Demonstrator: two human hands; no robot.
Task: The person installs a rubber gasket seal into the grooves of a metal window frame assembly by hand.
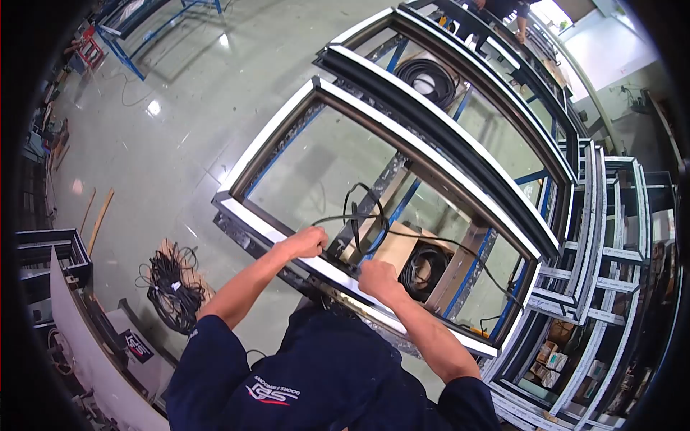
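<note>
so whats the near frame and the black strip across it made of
The frame looks like coated metal, perhaps plastic: crisp corners, white faces, dark sheeny insides. The black strip seems matte rubber or soft plastic: it bends in loose loops.

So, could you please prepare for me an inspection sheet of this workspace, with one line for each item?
Surface: blue rails under the near frame.
Job's things: near frame rests over the rails; black strip loops across its opening.
Clutter: black coil visible through the opening; floor coil and wooden sticks at left.
Grips: left grip and right grip curled at the frame's near side; what they pinch cannot be told.
Cables: thin dark line on the floor, perhaps a cable.
Surroundings: second frame beyond the near one; more frames at right; another person's hand at the far end.
</note>
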